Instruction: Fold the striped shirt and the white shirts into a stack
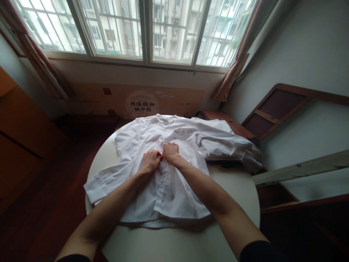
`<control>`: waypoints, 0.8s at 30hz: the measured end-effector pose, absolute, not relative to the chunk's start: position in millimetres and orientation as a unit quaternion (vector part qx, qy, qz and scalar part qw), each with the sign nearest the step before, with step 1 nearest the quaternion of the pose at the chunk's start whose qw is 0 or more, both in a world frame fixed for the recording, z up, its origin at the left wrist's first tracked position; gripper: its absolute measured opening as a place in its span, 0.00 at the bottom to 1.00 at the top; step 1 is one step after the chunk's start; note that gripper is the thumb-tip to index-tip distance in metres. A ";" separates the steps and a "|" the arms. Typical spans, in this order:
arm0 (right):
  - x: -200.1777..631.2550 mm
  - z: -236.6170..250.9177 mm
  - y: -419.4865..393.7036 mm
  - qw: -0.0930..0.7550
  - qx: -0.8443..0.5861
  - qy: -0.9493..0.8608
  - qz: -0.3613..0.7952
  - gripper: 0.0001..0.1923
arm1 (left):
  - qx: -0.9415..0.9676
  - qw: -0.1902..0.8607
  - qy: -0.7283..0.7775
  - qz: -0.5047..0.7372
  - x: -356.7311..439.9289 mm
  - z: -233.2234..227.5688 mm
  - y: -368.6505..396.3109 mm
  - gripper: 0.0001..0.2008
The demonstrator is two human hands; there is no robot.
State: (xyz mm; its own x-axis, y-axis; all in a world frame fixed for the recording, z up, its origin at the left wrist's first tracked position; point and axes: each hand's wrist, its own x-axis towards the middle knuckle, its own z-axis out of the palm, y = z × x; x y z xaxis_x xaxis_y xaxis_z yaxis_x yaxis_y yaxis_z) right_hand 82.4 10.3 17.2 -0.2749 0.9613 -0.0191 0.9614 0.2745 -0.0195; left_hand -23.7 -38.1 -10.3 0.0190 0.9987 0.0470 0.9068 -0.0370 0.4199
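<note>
A white long-sleeved shirt (182, 189) lies spread out, front up, with its collar toward the window and its hem toward me. My left hand (151, 160) is closed on the front placket around the middle of the shirt. Right beside it, my right hand (171, 151) pinches the same strip of cloth, its fingers curled. Whatever button sits between the fingertips is hidden. Below the hands the button strip runs down to the hem. One sleeve (102, 183) reaches to the left table edge; the other stretches to the right.
The shirt rests on a round white table (231, 203). A dark flat object (223, 163) shows beneath the right sleeve. Beyond the table stand a printed cardboard panel (177, 100) and a barred window. Wooden furniture (294, 105) is at the right, an orange cabinet (19, 138) at the left.
</note>
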 end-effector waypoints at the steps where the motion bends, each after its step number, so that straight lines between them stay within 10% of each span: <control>1: 84.1 18.1 10.9 0.000 0.606 0.795 -0.017 0.12 | 0.698 0.139 0.681 0.174 -23.8 -10.8 -38.3 0.11; 10: 116.6 18.2 -9.6 -0.030 0.613 0.787 -0.056 0.14 | 0.688 0.128 0.676 0.232 -22.8 -22.6 -34.2 0.10; 24: 118.4 -18.5 -18.2 -0.415 0.560 0.625 -0.350 0.09 | 0.635 0.264 0.638 0.347 -25.9 -19.6 -27.6 0.09</control>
